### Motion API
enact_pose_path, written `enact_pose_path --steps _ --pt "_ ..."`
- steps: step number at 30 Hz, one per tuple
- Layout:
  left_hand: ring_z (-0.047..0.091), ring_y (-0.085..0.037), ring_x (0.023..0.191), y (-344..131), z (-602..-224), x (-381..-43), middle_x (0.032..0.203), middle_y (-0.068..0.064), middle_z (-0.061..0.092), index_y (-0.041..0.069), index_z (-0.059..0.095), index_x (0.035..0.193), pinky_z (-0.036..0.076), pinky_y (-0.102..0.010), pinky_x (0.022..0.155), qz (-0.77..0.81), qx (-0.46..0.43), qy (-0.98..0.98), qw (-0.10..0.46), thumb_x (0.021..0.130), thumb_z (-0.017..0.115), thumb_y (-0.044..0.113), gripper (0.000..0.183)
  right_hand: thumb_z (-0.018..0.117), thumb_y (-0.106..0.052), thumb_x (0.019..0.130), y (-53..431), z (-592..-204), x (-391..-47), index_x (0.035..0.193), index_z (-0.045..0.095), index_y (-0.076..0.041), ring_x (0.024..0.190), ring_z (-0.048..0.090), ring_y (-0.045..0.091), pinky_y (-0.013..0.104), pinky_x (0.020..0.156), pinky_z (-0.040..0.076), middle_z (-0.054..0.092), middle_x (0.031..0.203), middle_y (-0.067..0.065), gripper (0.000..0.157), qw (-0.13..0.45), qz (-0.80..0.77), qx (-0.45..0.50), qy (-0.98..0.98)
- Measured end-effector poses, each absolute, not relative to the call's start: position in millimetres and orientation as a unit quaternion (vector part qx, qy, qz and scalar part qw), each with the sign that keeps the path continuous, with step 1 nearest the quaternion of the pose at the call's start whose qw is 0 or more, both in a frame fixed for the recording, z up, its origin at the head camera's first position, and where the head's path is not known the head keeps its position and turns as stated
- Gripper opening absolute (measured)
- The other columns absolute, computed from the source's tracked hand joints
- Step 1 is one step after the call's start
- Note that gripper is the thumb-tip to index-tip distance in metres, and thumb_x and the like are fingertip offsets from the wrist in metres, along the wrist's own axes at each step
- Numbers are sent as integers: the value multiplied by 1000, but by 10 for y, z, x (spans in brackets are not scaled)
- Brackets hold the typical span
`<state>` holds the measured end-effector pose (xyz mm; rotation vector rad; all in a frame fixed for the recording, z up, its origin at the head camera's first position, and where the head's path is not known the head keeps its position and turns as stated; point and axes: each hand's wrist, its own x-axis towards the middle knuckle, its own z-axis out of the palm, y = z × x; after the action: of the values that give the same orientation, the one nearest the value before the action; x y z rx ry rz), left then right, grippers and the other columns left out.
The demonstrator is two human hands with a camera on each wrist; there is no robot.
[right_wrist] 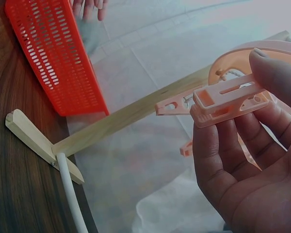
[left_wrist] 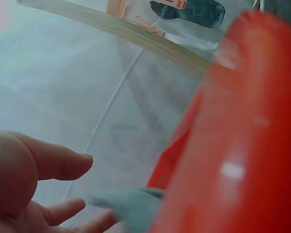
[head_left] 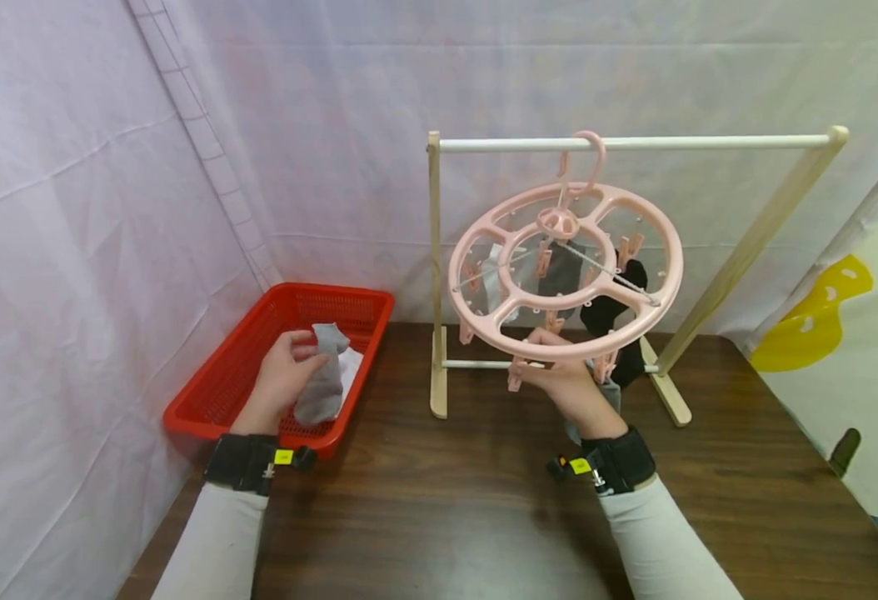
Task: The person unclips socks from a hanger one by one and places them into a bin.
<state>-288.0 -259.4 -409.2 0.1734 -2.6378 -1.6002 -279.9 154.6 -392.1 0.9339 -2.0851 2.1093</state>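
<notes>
At three o'clock hangs a round pink hanger (head_left: 559,223), and at eight o'clock sits a red basket (head_left: 229,367). The right hand (head_left: 576,392), stretched forward, is partly hidden behind the hanger's rim; the left hand (head_left: 283,375) reaches over the basket, thumb apart from fingers. By those fingertips a grey sock (head_left: 321,393), blurred close up, partly covers white cloth (head_left: 349,369) in the basket, whether gripped I cannot tell; the right fingers pinch a pink clip (right_wrist: 218,99).

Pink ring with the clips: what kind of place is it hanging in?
It looks like a makeshift laundry-drying corner, though I can't be sure. Socks hang from the pink clip hanger on a small rack, a red basket sits on the table, and pale sheets hang behind.
</notes>
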Motion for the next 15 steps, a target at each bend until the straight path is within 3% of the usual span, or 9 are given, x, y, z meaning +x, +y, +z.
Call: enact_pose_path --steps 6,15 --pt "49 -36 124 -2579 -4108 -2885 137 -23 51 9 39 143 44 -51 102 -519 82 -849 52 90 66 31 63 62 3 90 1586 -4090 -2915 91 52 -1 70 66 28 40 69 57 66 77 11 10 17 683 304 -664" --pt "51 -35 122 -2529 -4093 -2883 136 -22 52 9 44 138 43 -49 103 -532 89 -840 67 89 68 33 60 62 4 90 1586 -4106 -2933 91 51 -2 71 66 29 40 69 57 66 76 10 12 18 679 301 -669"
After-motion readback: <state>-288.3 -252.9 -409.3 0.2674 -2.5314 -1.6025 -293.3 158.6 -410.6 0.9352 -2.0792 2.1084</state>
